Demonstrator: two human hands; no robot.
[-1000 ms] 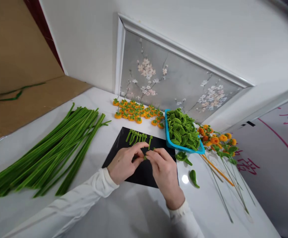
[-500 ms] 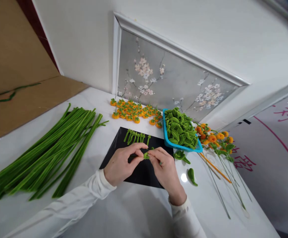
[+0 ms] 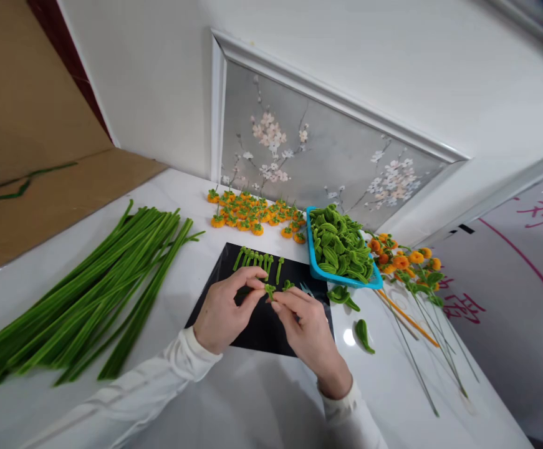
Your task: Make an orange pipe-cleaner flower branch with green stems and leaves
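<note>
Over the black mat [image 3: 264, 340], my left hand [image 3: 224, 312] and my right hand [image 3: 309, 327] meet fingertip to fingertip. Both pinch one small, bent green pipe cleaner piece [image 3: 270, 290] between them. Just beyond the right fingers lies another curled green piece [image 3: 288, 285], partly hidden. Pale metal tips [image 3: 305, 289], of a tool I cannot make out, show beside the right hand. Along the mat's far edge, several short green pipe cleaner stems [image 3: 255, 255] with knotted tops lie in a row, and a separate stem [image 3: 279, 270] is to their right.
Long green pipe cleaners [image 3: 112, 280] are piled on the left. Orange flower heads [image 3: 247, 215] line the back by the wall. A blue basket [image 3: 312, 249] of green leaves stands back right, with loose leaves [image 3: 363, 335] nearby and finished-looking orange flowers [image 3: 401, 260] beyond.
The hands have moved slightly left and the right fingers are more extended. The curled piece and pale metal tips behind the right hand are more exposed now.
</note>
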